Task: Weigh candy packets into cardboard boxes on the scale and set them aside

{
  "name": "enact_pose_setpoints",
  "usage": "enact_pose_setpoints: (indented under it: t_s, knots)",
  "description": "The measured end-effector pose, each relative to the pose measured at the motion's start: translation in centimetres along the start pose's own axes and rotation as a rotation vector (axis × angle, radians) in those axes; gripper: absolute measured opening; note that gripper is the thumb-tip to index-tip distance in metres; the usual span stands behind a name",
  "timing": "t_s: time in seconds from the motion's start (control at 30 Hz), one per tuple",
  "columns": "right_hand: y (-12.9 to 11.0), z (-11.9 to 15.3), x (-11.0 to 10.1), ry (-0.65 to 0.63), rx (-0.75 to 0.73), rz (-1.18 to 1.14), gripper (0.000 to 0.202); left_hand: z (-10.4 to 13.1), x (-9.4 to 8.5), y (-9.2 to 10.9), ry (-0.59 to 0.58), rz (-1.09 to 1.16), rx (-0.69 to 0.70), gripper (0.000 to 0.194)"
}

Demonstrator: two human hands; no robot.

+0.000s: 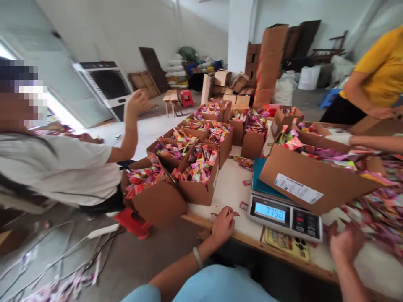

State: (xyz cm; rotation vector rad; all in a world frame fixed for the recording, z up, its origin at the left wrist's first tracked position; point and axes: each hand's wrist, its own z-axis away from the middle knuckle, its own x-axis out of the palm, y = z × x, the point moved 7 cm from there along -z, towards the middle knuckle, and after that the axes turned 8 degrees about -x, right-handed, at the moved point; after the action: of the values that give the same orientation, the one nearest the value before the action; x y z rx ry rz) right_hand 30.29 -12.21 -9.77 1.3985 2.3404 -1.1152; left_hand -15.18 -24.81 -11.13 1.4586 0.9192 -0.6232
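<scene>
My left hand [224, 226] rests at the table's front edge, fingers loosely bent and apart, with nothing visible in it. Right of it stands a digital scale [285, 216], its lit display reading about 775.8. On the scale's teal platform [260, 184] sits a tilted cardboard box [292, 176] with a white label, filled with small colourful packets [317, 152]. My right hand [346, 243] is just right of the scale, near a heap of loose packets [374, 205]. Its fingers are blurred, and whether it holds anything is unclear. A phone in a yellow case [286, 243] lies partly under the scale.
Several packet-filled boxes [201, 176] stand to the left and beyond the scale. A person in white [63, 167] is at left with a raised hand. Another in yellow [374, 79] stands at back right. A gloved hand [340, 139] reaches over the packets. Red stool [134, 222]; floor cables [72, 247].
</scene>
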Motion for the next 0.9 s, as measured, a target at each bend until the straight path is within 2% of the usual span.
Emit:
enact_pose_setpoints:
  t_s: [0.1,0.3,0.5,0.73,0.9]
  knots:
    - [1.4,0.5,0.7,0.014,0.012,0.053,0.032,-0.5,0.0,0.1,-0.002,-0.008,0.026,0.05]
    - [2.4,1.0,1.8,-0.052,0.059,0.13,0.045,-1.2,-0.6,0.3,0.019,0.004,0.075,0.048]
    - [4.2,1.7,1.0,-0.057,0.169,0.201,0.045,-1.8,-1.0,0.5,-0.002,-0.014,0.1,0.043]
    - [3.8,0.9,1.3,-0.008,0.195,0.167,0.043,-1.9,-1.3,0.2,0.002,-0.061,0.07,0.042]
    - [4.4,0.7,1.4,0.015,0.218,0.151,0.043,-2.3,-1.4,0.1,-0.058,-0.099,0.059,0.041]
